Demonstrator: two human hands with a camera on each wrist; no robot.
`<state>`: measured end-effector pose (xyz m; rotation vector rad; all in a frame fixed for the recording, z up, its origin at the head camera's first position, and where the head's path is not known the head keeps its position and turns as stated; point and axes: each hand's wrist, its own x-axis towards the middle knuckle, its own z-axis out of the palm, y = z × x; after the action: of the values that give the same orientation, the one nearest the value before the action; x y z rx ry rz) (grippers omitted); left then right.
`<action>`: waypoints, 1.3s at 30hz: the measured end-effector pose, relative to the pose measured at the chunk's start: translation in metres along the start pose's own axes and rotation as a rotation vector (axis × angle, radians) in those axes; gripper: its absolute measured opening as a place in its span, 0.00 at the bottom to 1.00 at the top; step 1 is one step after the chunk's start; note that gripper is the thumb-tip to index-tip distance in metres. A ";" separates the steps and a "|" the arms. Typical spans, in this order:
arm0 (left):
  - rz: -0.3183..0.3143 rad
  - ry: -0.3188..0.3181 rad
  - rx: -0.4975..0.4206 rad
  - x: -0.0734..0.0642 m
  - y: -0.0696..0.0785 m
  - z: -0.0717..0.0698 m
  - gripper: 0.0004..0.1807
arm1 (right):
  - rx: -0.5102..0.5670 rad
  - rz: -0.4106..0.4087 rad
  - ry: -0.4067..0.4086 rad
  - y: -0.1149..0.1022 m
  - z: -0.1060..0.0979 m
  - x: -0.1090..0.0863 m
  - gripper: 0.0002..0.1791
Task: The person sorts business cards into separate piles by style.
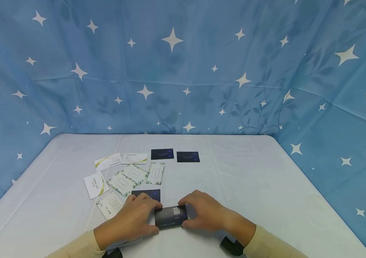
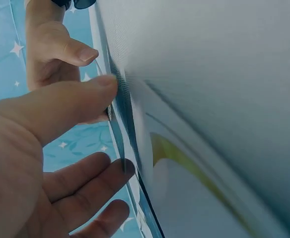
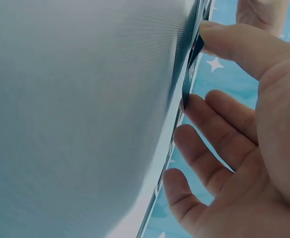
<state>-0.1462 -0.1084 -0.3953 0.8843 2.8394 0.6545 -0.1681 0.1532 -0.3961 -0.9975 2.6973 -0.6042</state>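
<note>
A dark business card with a QR code and small print lies between both hands at the front of the table. My left hand holds its left end, fingertips at the upper corner and thumb at the lower one. On the right end, my right hand pinches the card between thumb and index finger. The right wrist view shows the card edge-on between those fingertips. Just beyond the left hand is another dark card, partly covered by the fingers. A white floral card is beside that hand.
Two dark cards lie farther back. To the left are white cards with green-gold curves and several leaf-bordered cards. Part of a pale card shows under the left forearm. A starry blue curtain hangs behind the white table.
</note>
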 end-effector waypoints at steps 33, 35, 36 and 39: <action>-0.172 0.109 -0.072 0.137 -0.015 -0.020 0.32 | 0.040 0.186 0.257 0.074 -0.068 0.050 0.30; -0.185 0.098 -0.063 0.146 -0.016 -0.019 0.31 | 0.038 0.205 0.254 0.080 -0.070 0.054 0.30; -0.194 0.092 -0.057 0.150 -0.017 -0.018 0.31 | 0.036 0.211 0.250 0.082 -0.071 0.057 0.30; -0.218 0.072 -0.036 0.161 -0.020 -0.017 0.31 | 0.040 0.232 0.235 0.090 -0.072 0.065 0.29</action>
<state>-0.2939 -0.0393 -0.3827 0.5457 2.9186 0.7196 -0.2919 0.1949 -0.3745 -0.6240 2.9328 -0.7666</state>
